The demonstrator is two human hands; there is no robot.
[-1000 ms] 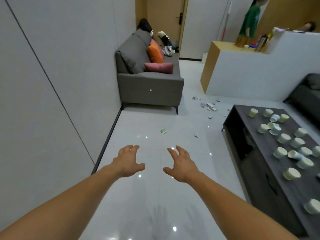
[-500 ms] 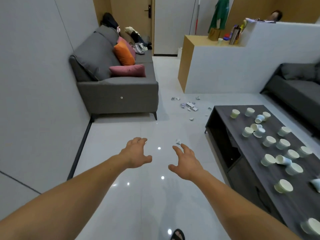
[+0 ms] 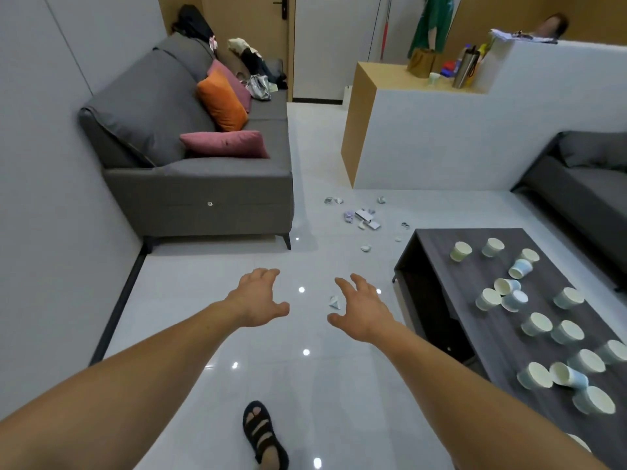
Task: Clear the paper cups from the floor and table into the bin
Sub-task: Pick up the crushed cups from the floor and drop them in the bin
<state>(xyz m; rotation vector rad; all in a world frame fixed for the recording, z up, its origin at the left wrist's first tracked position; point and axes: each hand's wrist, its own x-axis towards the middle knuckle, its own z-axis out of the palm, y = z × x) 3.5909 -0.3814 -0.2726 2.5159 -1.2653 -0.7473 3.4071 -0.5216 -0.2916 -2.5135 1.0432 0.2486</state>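
Head view: your left hand (image 3: 258,298) and right hand (image 3: 363,310) are both out in front, above the floor (image 3: 210,300), palms down. Fingers (image 3: 269,273) spread wide w/ slight curl, holding nothing. Crumpled cup (image 3: 334,301) lies on the floor, in frame just left of your right hand; can't tell any contact. More crushed bits (image 3: 364,218) lie farther off, btw sofa (image 3: 190,184) and worktop (image 3: 437,247). Paper cups (image 3: 536,323) sit on the dark worktop to your right: most standing, a few tipped on their sides. Your sandalled foot (image 3: 263,435) is at the bottom edge
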